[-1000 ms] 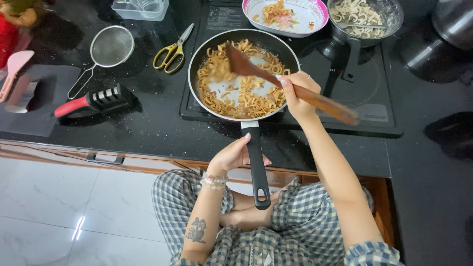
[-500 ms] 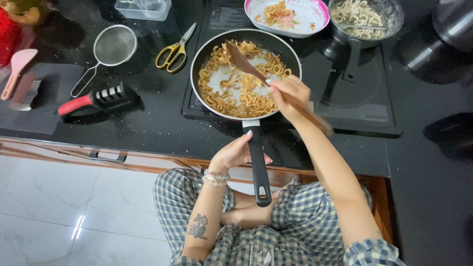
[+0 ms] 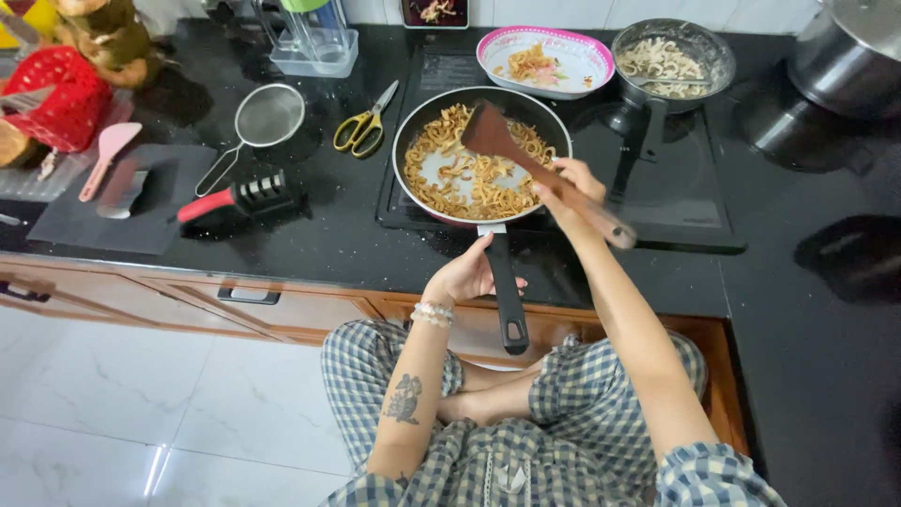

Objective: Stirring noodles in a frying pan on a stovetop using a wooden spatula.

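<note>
A frying pan (image 3: 481, 155) full of browned noodles (image 3: 469, 169) sits just above the centre of the frame on a black cooktop (image 3: 676, 188), its long black handle running straight down toward the person's lap. The left hand (image 3: 465, 277) is wrapped around that handle just below the pan's rim, fingers curled about it in a firm hold, so the pan lies directly above the grip and the rest of the handle sticks out below it. The right hand (image 3: 568, 188) is clenched around the middle of a wooden spatula (image 3: 535, 164), at the pan's right edge; the broad blade reaches up and left from the fist, over the noodles in the pan's upper middle, while the handle's end pokes out down and right of the hand and is blurred. To the upper right of the pan are a pink-rimmed plate (image 3: 572, 66) with a little food on it and a smaller dark pan (image 3: 676, 61) holding pale noodles. Left of the pan on the black counter lie yellow-handled scissors (image 3: 361, 127), a wire strainer (image 3: 263, 122) and a red-handled knife sharpener (image 3: 239, 197); farther left are a pink scoop (image 3: 108, 155) and a red basket (image 3: 61, 99). A steel pot (image 3: 849, 52) stands in the upper right corner.
</note>
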